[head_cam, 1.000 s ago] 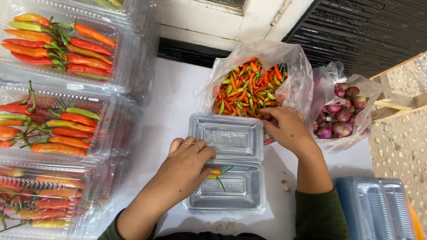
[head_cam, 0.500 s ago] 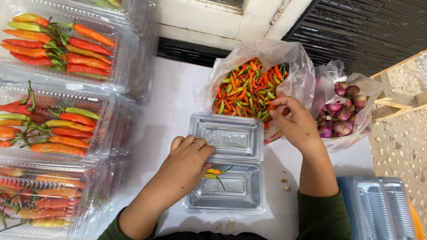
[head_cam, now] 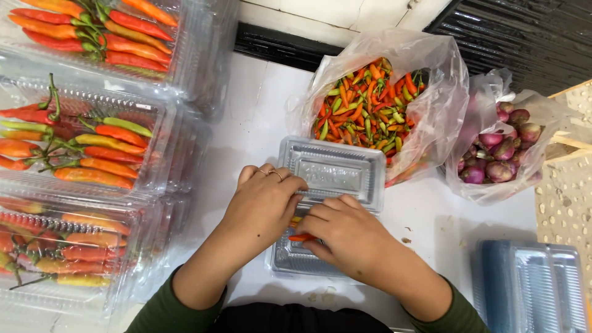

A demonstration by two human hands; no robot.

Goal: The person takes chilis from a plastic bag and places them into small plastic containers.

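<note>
- Looking down from the left, we see stacked clear boxes (head_cam: 92,154) of long red, orange and green chilies filling the 9 o'clock side of the white table (head_cam: 246,123); they sit well apart from our hands.
- Our left hand (head_cam: 262,200), rings on two fingers, rests palm down over the near-left part of the open clamshell (head_cam: 333,172), fingers curled toward the hinge; it seems to steady the tray, though we cannot tell whether it pinches anything.
- The clamshell lies at the centre of the table, lid flipped back toward 12 o'clock, its tray mostly hidden beneath both hands.
- Our right hand (head_cam: 348,237) is cupped over the tray, fingertips closed on a small red-orange chili (head_cam: 300,237) that peeks out at its 9 o'clock edge.
- At 12 to 1 o'clock a plastic bag (head_cam: 431,105) gapes open with a heap of small chilies (head_cam: 364,108), its skin touching the clamshell lid.
- Further toward 2 o'clock a second bag holds shallots (head_cam: 499,154).
- At 4 o'clock a stack of empty trays (head_cam: 530,287) waits near the table edge.
- Risks, as we judge them: the chili could slip from so light a pinch and roll off the tray; the light tray could skid if the left hand lifts; the slack bag, leaning on the lid, could spill chilies if the lid is swung shut against it.
</note>
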